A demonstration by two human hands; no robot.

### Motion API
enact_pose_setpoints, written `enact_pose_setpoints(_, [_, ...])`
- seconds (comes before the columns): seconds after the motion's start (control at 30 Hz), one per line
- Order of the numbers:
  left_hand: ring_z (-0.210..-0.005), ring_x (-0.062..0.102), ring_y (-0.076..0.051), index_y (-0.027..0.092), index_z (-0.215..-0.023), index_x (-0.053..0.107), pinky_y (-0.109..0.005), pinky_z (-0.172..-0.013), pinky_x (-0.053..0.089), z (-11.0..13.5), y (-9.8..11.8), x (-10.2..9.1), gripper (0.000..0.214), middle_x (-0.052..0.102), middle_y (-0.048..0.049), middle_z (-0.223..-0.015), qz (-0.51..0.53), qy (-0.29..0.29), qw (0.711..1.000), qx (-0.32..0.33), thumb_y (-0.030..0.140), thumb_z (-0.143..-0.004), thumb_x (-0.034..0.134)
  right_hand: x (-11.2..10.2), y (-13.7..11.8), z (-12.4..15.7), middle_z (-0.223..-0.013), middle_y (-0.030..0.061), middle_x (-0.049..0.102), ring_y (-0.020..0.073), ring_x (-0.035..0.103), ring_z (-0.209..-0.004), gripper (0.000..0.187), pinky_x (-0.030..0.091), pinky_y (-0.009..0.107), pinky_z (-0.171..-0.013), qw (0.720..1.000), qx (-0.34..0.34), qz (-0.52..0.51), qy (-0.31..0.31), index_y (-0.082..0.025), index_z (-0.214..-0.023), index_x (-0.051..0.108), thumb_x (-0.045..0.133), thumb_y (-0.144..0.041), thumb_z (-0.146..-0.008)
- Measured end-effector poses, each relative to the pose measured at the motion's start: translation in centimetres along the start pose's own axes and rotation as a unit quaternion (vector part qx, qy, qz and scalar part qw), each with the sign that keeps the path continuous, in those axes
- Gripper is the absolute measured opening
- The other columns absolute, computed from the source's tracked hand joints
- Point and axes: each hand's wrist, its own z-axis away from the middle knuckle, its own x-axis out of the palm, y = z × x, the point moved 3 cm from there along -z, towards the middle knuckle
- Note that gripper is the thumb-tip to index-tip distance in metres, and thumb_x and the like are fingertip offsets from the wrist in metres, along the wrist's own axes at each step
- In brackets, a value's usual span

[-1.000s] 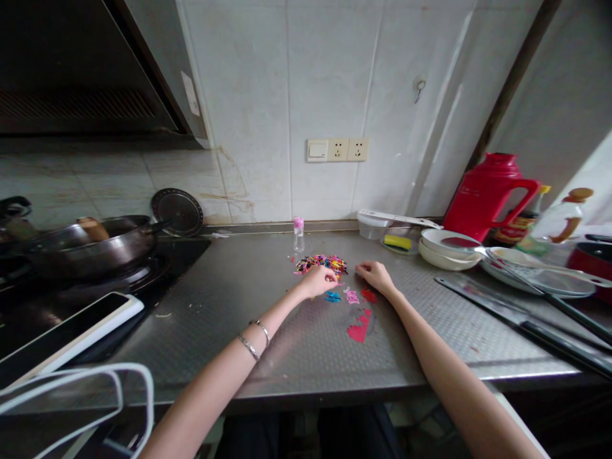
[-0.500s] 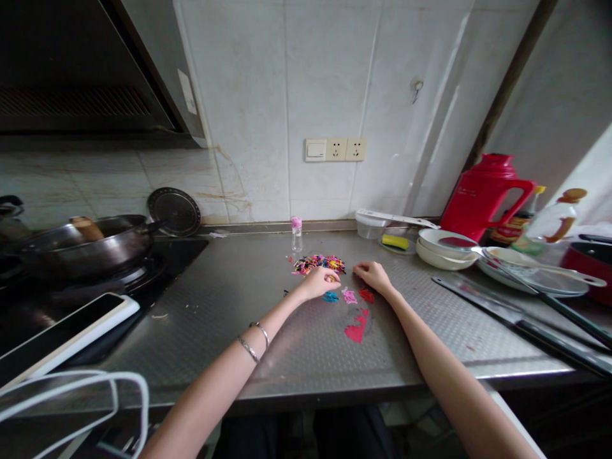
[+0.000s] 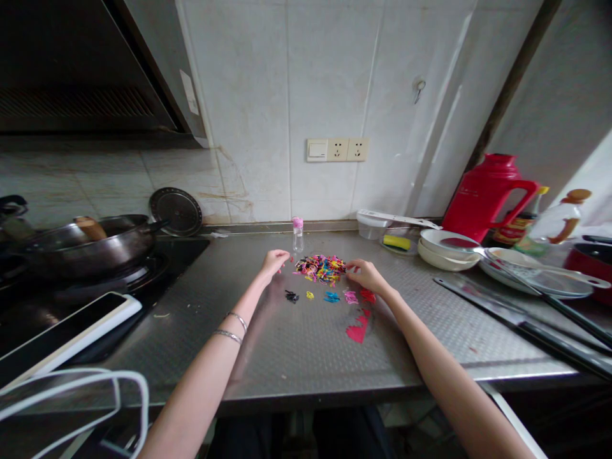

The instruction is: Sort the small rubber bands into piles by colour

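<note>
A heap of small multicoloured rubber bands [image 3: 321,269] lies on the steel counter. Left of it is my left hand [image 3: 274,262], its fingers drawn together; whatever is between them is too small to make out. My right hand [image 3: 368,276] has its curled fingertips at the heap's right edge, and what they pinch is hidden. In front of the heap, small sorted piles form a row: black bands [image 3: 291,296], yellow bands [image 3: 310,295], blue bands [image 3: 331,297], pink bands [image 3: 350,297] and red bands [image 3: 368,295], the last close under my right hand.
Behind the heap stands a clear bottle with a pink cap [image 3: 298,234]. A torn red piece [image 3: 357,328] lies nearer me. To the right are bowls [image 3: 442,255], a red thermos [image 3: 488,197] and a long dark-handled utensil [image 3: 516,325]; to the left, a stove with a pan [image 3: 109,245].
My left hand has moved left and back from in front of the heap, uncovering the yellow and black piles. My right hand has shifted slightly left onto the heap's edge.
</note>
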Motion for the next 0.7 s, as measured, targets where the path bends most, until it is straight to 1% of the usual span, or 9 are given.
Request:
enact_pose_setpoints(0.07, [-0.052, 0.048, -0.006, 0.011, -0.089, 0.063, -0.013, -0.035, 0.029, -0.3, -0.5, -0.2, 0.024, 0.061, -0.0054, -0.076, 0.001, 0.016, 1.000, -0.010, 0.022, -0.070, 0.054, 0.4, 0.0, 0.0, -0.087, 0.0048, 0.066, 0.0150, 0.057, -0.075, 0.027, 0.042, 0.022, -0.070, 1.000, 0.000, 0.008, -0.014, -0.017, -0.091, 0.066, 0.053, -0.021, -0.067])
enact_pose_setpoints(0.13, [-0.053, 0.049, -0.007, 0.011, -0.092, 0.062, -0.013, -0.035, 0.030, -0.6, -0.9, -0.2, 0.025, 0.062, -0.0064, -0.080, -0.002, 0.019, 1.000, -0.014, 0.022, -0.071, 0.054, 0.6, -0.1, 0.0, -0.088, 0.0043, 0.066, 0.0146, 0.057, -0.076, 0.028, 0.041, 0.022, -0.071, 1.000, 0.000, 0.016, -0.022, -0.018, -0.092, 0.065, 0.051, -0.020, -0.069])
enact_pose_setpoints(0.3, [-0.053, 0.050, -0.006, 0.012, -0.093, 0.061, -0.012, -0.035, 0.031, -0.7, -1.5, -0.1, 0.025, 0.062, -0.0066, -0.083, -0.021, 0.006, 1.000, -0.016, 0.023, -0.071, 0.055, 0.6, -0.6, 0.2, -0.088, 0.0046, 0.066, 0.0144, 0.057, -0.075, 0.030, 0.041, 0.021, -0.070, 0.999, 0.011, 0.037, -0.017, -0.020, -0.098, 0.063, 0.047, -0.019, -0.073])
enact_pose_setpoints(0.47, [-0.053, 0.049, -0.006, 0.011, -0.094, 0.061, -0.011, -0.035, 0.030, -0.5, -1.5, 0.0, 0.025, 0.061, -0.0075, -0.082, -0.022, -0.010, 1.000, -0.012, 0.021, -0.072, 0.053, 0.6, -0.8, 0.1, -0.090, 0.0057, 0.066, 0.0152, 0.058, -0.077, 0.028, 0.041, 0.023, -0.072, 0.999, 0.009, 0.033, -0.007, -0.020, -0.098, 0.063, 0.045, -0.020, -0.075])
enact_pose_setpoints(0.6, [-0.052, 0.048, -0.005, 0.010, -0.094, 0.060, -0.011, -0.034, 0.029, -0.6, -1.6, -0.1, 0.025, 0.061, -0.0080, -0.084, -0.014, -0.005, 1.000, -0.001, 0.023, -0.075, 0.050, 0.4, -0.4, 0.0, -0.082, 0.0043, 0.066, 0.0141, 0.058, -0.072, 0.029, 0.041, 0.022, -0.068, 0.999, 0.025, 0.027, -0.001, -0.021, -0.099, 0.062, 0.046, -0.021, -0.075])
enact_pose_setpoints(0.7, [-0.051, 0.048, -0.006, 0.010, -0.093, 0.060, -0.012, -0.034, 0.030, -0.7, -1.7, -0.1, 0.024, 0.061, -0.0077, -0.083, -0.006, 0.001, 1.000, 0.007, 0.024, -0.075, 0.049, 0.0, -0.2, -0.1, -0.078, 0.0036, 0.065, 0.0133, 0.057, -0.069, 0.030, 0.042, 0.021, -0.066, 1.000, 0.024, 0.013, 0.016, -0.020, -0.100, 0.062, 0.046, -0.021, -0.074])
